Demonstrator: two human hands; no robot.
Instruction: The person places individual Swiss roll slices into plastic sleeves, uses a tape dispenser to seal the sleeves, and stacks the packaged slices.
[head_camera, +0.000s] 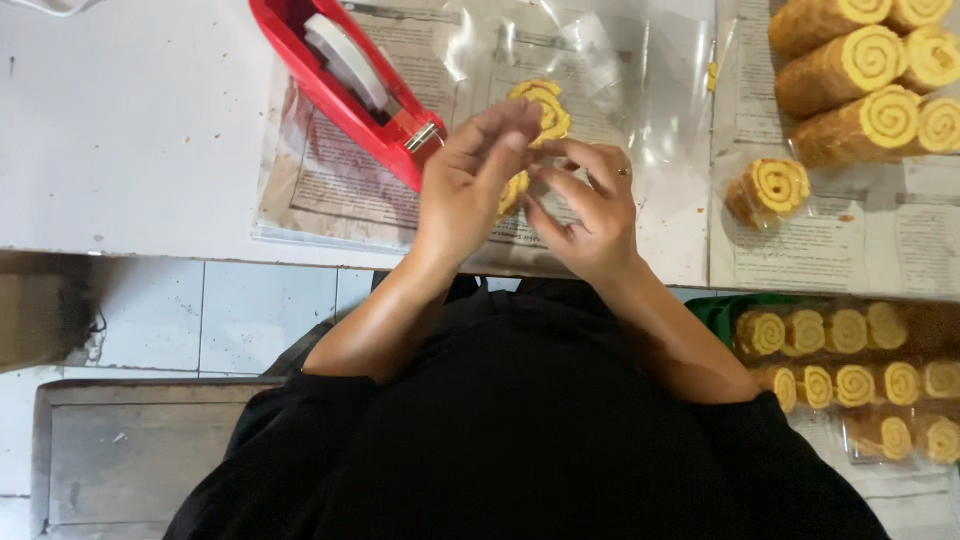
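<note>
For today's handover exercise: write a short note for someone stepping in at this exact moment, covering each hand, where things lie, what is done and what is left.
Left hand and right hand: together over the clear plastic sheet, fingers pinching a yellow spiral cake slice.
A second slice lies just beyond them.
Red tape dispenser: on the table, left of the hands.
Done: one wrapped slice on the right; packed slices in the tray lower right.
Left: uncut rolls at top right.

Tape dispenser (345, 75) left of hands; rolls (865, 80) far right.
</note>
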